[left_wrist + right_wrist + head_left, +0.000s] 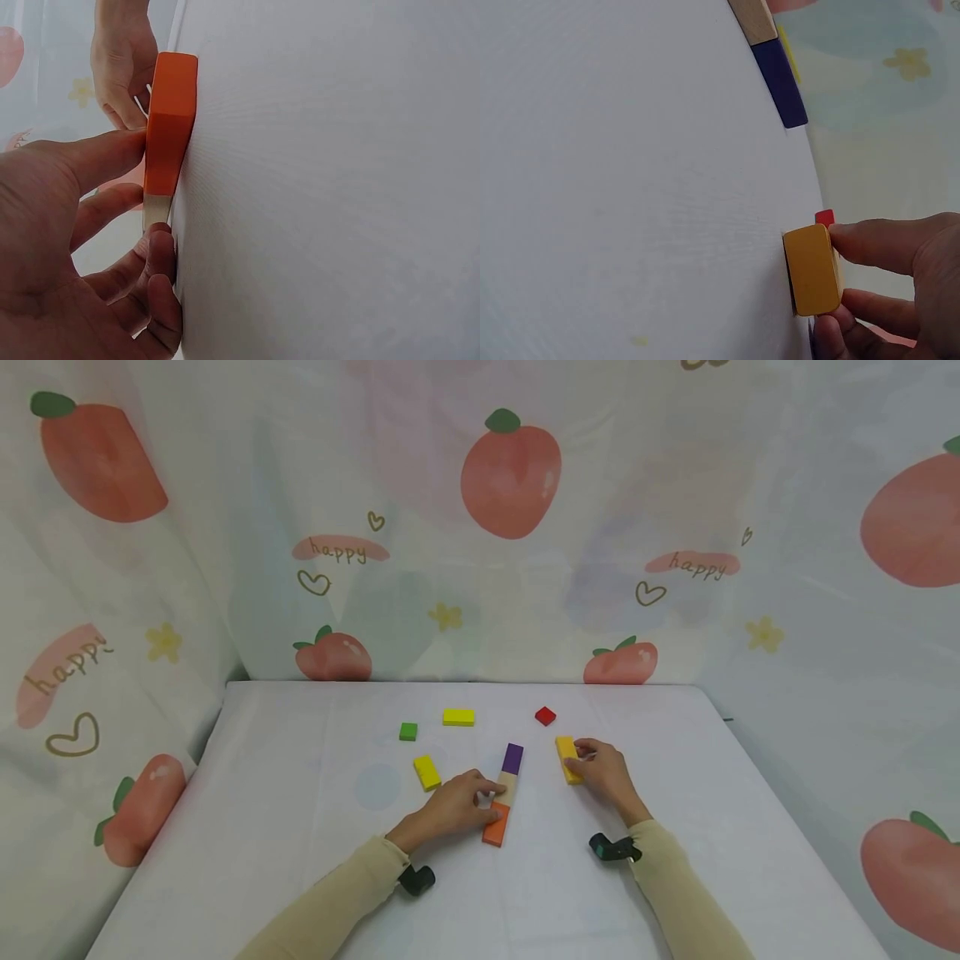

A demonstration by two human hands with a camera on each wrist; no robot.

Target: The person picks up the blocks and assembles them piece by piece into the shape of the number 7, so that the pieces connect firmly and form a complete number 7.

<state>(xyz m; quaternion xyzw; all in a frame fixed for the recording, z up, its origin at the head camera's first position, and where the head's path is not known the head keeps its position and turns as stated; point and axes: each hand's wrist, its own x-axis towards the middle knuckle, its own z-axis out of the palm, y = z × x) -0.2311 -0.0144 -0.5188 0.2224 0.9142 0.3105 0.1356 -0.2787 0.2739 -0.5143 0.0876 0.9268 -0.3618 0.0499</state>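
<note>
Three flat blocks lie end to end in a row on the white table [300, 827]: orange block [496, 827] nearest, a plain wood block [508, 788] in the middle, purple block [513, 758] farthest. My left hand [457, 806] pinches the orange block [171, 127] and the wood block [156, 211] between thumb and fingers. To the right, my right hand [603, 770] grips a dark yellow block [567, 757] lying on the table. In the right wrist view the fingers curl round that yellow block [812, 268], with the purple block [780, 82] and wood block [753, 20] beyond.
Loose blocks lie farther back: a green cube [408, 732], a yellow block [458, 717], another yellow block [427, 772] and a red cube [545, 716]. A printed curtain [480, 518] hangs close behind and beside the table. Wrist cameras [416, 880] sit on both sleeves.
</note>
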